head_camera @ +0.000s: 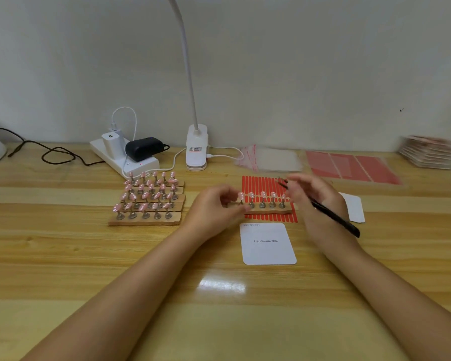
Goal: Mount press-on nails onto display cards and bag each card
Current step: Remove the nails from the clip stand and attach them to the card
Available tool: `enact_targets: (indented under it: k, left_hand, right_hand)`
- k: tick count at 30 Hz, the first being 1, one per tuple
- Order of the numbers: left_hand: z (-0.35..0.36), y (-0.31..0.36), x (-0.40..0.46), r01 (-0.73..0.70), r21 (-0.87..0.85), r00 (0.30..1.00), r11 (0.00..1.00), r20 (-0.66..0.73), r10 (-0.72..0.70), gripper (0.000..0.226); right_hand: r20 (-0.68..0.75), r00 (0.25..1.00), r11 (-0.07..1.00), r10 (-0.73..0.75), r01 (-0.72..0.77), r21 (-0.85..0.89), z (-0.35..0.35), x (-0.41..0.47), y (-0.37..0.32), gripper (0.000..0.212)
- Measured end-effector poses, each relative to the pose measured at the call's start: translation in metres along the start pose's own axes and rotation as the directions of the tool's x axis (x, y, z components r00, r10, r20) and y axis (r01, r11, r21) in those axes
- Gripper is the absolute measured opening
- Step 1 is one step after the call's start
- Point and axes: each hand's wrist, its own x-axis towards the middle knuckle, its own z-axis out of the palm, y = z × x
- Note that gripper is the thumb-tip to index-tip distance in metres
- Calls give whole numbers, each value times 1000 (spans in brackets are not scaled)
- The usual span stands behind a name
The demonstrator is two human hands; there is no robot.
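Nearest: white display card (268,243) printed "Handmade Nail", flat on the wooden table (89,256). Beyond it: wooden strip (267,211) carrying five pink nails (263,195) on stands, lying over a red sticker sheet (266,185). Left hand (214,204): fingers curled, pinching the strip's left end. Right hand (315,196): blurred, grips black tweezers (333,217). Left: more nail strips (149,199). Far: power strip (123,157), lamp base (197,149), clear bags (268,158).

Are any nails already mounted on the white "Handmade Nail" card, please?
No, the white "Handmade Nail" card lies bare on the wooden table.

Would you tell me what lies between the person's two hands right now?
In the head view, a wooden strip holding five pink nails on stands sits between the left hand and right hand, over red strips.
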Motion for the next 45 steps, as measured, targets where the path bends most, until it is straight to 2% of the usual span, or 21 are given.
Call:
enact_targets:
  k: [6,11,15,19,24,29,36,40,43,45]
  left_hand:
    - [6,-5,1,12,-8,995,1000,-96,-13,15]
    - [5,-5,1,5,-16,995,1000,-98,-7,14]
    - [5,-6,2,-4,-11,996,1000,-91,3,13]
    - [5,-6,2,-17,-17,996,1000,-89,15,14]
    - [5,-6,2,-31,-37,996,999,-83,28,16]
    - [4,-4,0,-64,-18,995,998,-84,62,16]
    - [5,-5,-1,-77,37,991,996,-110,81,18]
    - [4,-5,-2,-96,36,991,995,-90,99,26]
    - [1,-4,-5,-157,28,984,987,-84,159,40]
    - [-5,-3,-11,-215,41,968,976,-120,218,41]
  right_hand:
    - [100,995,999,-21,17,44,11,-5,0,18]
    - [208,971,992,-119,125,-13,17,-4,2,17]
    - [234,947,969,-222,240,-53,17,-7,4,22]
    - [230,940,958,-251,275,-80,15,-6,6,13]
    - [210,950,960,-231,257,-107,16,-6,6,12]
    - [125,987,993,-96,103,-49,13,-4,5,9]
    - [85,996,1000,-11,10,14,15,-6,3,12]
    - [54,998,1000,-16,14,23,12,-7,-3,10]
    - [48,999,999,-18,17,29,6,-8,-9,11]
    - [62,997,999,-35,34,23,0,-12,-10,11]
